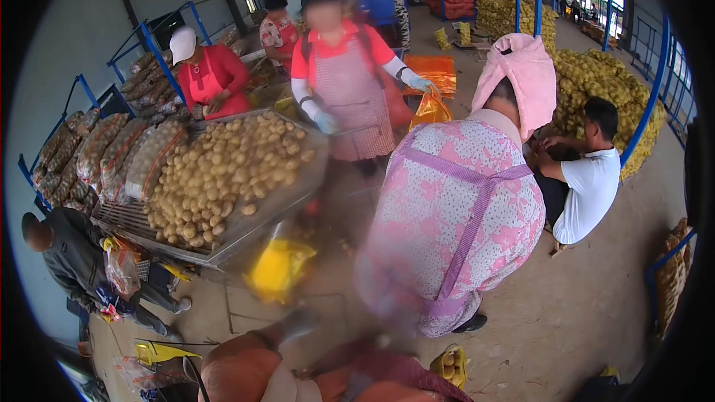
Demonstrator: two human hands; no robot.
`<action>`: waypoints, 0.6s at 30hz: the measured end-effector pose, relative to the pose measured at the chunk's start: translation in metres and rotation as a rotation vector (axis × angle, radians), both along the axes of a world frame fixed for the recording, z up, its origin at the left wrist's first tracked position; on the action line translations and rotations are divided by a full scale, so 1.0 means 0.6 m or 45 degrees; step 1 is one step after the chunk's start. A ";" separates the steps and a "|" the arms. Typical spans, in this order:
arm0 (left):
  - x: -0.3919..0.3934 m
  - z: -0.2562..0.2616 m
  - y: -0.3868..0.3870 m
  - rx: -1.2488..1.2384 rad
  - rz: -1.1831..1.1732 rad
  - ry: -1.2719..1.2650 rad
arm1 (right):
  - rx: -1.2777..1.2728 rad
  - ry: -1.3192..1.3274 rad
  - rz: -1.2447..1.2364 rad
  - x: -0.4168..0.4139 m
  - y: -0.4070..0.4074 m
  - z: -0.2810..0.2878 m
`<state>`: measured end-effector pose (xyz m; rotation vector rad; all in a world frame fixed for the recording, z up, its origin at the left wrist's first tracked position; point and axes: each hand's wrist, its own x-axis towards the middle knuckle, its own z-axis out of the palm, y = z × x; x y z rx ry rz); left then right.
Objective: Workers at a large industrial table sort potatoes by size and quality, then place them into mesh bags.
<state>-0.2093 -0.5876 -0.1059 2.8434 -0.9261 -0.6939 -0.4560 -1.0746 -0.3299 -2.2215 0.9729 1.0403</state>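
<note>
My left hand (pixel 300 324), in a grey glove, reaches out from the bottom of the view and is blurred; its fingers cannot be made out. Just above it, a bright yellow bag (pixel 281 271) hangs below the corner of a metal sorting table (pixel 268 218), apart from the hand as far as the blur shows. Many potatoes (pixel 218 167) lie heaped on that table. My right hand is out of view; dark red cloth fills the bottom middle. A small yellow net bag of potatoes (pixel 449 365) stands on the floor at the lower right.
A person in a pink floral smock (pixel 458 206) bends close on the right. Across the table, a person in a checked apron (pixel 354 89) holds an orange bag (pixel 432 109). Others stand left and behind. Filled sacks (pixel 117 151) line the left; yellow sacks (pixel 597 89) are piled at right.
</note>
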 end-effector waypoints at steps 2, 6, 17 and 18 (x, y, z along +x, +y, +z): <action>-0.001 0.003 -0.001 -0.023 0.068 0.040 | 0.003 0.000 0.000 0.005 0.000 0.002; -0.004 0.008 -0.002 -0.074 0.124 0.015 | 0.001 0.010 0.013 0.012 -0.001 0.008; 0.000 0.022 0.010 -0.104 0.179 0.173 | -0.004 0.015 0.033 0.023 0.003 0.008; 0.002 0.019 0.011 -0.059 0.163 0.171 | -0.002 0.009 0.033 0.024 0.003 0.004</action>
